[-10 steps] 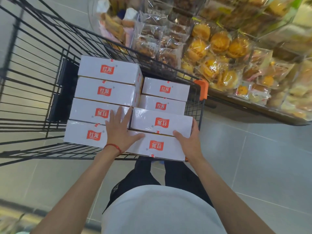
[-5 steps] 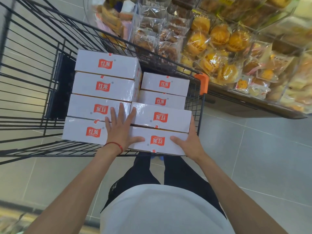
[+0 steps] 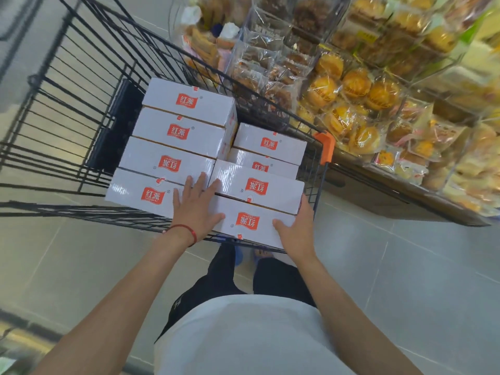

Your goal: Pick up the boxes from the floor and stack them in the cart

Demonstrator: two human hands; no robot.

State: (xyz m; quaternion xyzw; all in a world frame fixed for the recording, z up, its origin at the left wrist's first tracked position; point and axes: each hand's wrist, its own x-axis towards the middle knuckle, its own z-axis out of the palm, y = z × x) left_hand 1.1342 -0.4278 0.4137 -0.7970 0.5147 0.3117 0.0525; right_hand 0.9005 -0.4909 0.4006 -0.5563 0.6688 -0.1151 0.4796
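Several white boxes with red labels stand in two rows inside the black wire cart (image 3: 81,85). The nearest box of the right row (image 3: 251,226) sits at the cart's near end, with another box (image 3: 259,185) right behind it. My left hand (image 3: 196,205), a red cord at its wrist, lies flat with straight fingers against the left end of these two boxes, thumb on the nearest one. My right hand (image 3: 297,228) holds the nearest box's right end, thumb on its top face, fingers hidden behind the side. The left row's nearest box (image 3: 140,192) is beside my left hand.
A low shelf (image 3: 405,196) stacked with bagged pastries and buns (image 3: 351,98) runs close along the cart's right side. An orange corner cap (image 3: 323,148) marks the cart's right rim. Grey floor tiles (image 3: 405,266) lie around my legs and blue shoes (image 3: 238,255).
The view has shifted and tilted slightly. Both hands stay on the nearest right-row box, which sits a little deeper in the cart against the row.
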